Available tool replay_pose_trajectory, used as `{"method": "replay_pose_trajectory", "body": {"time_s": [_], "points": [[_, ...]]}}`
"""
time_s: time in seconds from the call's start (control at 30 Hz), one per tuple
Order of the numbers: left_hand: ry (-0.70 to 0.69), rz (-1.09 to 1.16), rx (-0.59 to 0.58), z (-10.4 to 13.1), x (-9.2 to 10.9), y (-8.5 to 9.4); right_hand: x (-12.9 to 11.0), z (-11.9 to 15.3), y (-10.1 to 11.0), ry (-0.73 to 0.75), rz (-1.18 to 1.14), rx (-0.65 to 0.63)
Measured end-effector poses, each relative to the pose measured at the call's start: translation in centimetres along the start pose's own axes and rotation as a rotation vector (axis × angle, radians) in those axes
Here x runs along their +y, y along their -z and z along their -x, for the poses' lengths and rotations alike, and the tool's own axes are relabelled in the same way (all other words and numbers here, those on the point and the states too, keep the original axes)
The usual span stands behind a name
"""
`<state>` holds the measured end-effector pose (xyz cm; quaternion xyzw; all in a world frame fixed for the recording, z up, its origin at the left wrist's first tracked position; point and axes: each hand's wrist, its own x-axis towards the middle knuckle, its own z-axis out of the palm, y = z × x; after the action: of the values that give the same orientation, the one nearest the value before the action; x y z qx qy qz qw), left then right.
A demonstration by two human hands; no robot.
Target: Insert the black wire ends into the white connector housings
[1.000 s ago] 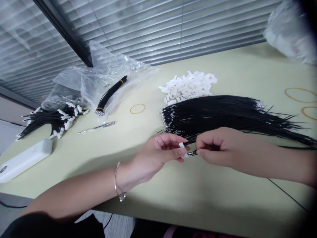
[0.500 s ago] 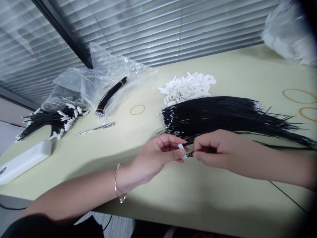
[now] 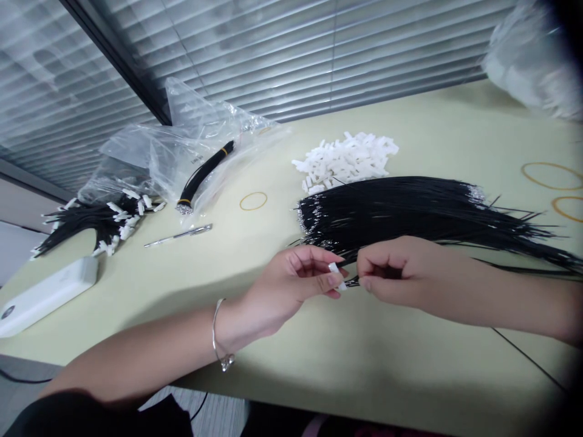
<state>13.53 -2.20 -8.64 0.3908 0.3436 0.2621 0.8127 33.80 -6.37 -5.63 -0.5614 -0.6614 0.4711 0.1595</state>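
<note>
at centre right of the frame we see solid black wires (image 3: 392,209); above them, white connectors (image 3: 348,159). at upper left we observe yellow bands around a black bundle (image 3: 207,172). the table (image 3: 291,358) is pale yellow-green.

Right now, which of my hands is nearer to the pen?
Left. Your left hand, pinching a white connector, is to the right of the pen; your right hand, pinching black wires, is farther right.

Wires (image 3: 352,281) in R hand (image 3: 403,270) partly hid., ends too sm. to tell; bag (image 3: 535,67) top R cut off.
</note>
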Motion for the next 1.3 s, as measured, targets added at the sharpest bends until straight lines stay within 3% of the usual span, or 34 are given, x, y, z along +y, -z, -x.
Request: {"method": "replay_pose_trajectory", "body": {"time_s": [0.37, 0.6, 0.87, 1.1, 1.3], "points": [[-0.004, -0.015, -0.013, 0.06, -0.03, -0.08, -0.05, 0.06, -0.17, 0.06, 0.027, -0.008], [0.003, 0.004, -0.012, 0.07, -0.1, 0.14, 0.39, -0.07, -0.04, 0.013, -0.074, -0.024], [0.014, -0.051, -0.027, 0.19, 0.08, -0.04, 0.12, 0.09, -0.12, 0.035, 0.001, -0.015], [0.012, -0.057, -0.044, 0.19, 0.27, -0.01, 0.28, 0.23, -0.08, 0.149, 0.064, 0.002], [0.045, -0.08, -0.029, 0.21, 0.32, -0.12, 0.36, -0.03, -0.04, 0.115, 0.07, -0.037]]}}
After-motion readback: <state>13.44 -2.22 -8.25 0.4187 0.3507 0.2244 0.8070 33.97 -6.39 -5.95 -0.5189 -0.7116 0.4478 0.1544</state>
